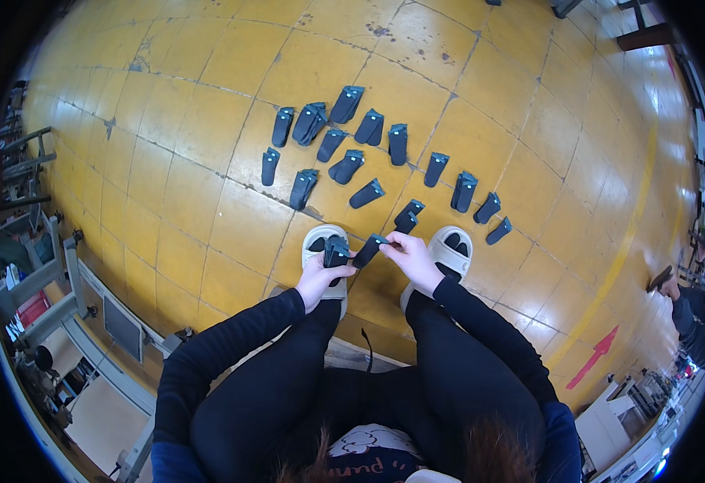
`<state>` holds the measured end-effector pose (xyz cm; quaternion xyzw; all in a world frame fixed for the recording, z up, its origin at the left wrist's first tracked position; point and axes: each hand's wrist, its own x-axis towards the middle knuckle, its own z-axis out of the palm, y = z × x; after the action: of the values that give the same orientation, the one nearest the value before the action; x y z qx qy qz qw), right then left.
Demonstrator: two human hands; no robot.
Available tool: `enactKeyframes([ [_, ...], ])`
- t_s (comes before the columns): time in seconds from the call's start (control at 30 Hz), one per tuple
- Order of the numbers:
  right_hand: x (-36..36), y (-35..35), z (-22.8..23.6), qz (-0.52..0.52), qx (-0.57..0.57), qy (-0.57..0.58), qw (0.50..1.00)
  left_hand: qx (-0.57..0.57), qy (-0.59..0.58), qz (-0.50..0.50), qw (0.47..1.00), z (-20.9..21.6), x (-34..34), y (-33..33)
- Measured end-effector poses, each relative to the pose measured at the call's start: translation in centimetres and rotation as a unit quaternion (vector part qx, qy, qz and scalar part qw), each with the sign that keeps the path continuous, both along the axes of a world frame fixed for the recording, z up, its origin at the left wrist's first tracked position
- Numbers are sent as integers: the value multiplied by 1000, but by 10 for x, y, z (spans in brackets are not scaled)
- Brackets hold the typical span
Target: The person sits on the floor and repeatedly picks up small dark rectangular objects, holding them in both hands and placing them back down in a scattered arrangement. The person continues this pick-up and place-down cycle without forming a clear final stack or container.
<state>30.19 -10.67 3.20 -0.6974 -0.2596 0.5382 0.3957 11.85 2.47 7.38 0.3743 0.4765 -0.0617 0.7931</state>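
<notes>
My left hand (315,278) is closed around a small stack of dark fabric pieces (336,250), held above my left sandal. Just to its right, my right hand (414,260) pinches a single dark fabric piece (366,252) by its upper end, where a small pale tag shows. The lower end of this piece comes close to my left thumb; whether they touch, I cannot tell. Beyond my feet, several small piles of similar dark pieces (304,190) lie spread over the tiled floor, many with a pale tag at one end. A nearby pile (408,215) lies just past my right hand.
My pale sandals (459,256) stand on the yellow tiled floor (208,193). Metal frames and benches (69,278) line the left side. At the right edge is another person's hand (669,285), near a red floor arrow (594,356).
</notes>
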Motion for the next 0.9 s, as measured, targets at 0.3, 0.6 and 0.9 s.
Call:
enactKeyframes([
  [0.3,3,-12,-13,-43,-6,23,999,-34,-7,-92,995,-2,-2,7],
  [0.6,-3,-13,-14,-42,-1,33,999,-59,0,-72,996,-5,-5,9],
  [0.9,-2,-13,-9,-22,-27,42,999,-62,-10,-79,995,-7,-6,11],
])
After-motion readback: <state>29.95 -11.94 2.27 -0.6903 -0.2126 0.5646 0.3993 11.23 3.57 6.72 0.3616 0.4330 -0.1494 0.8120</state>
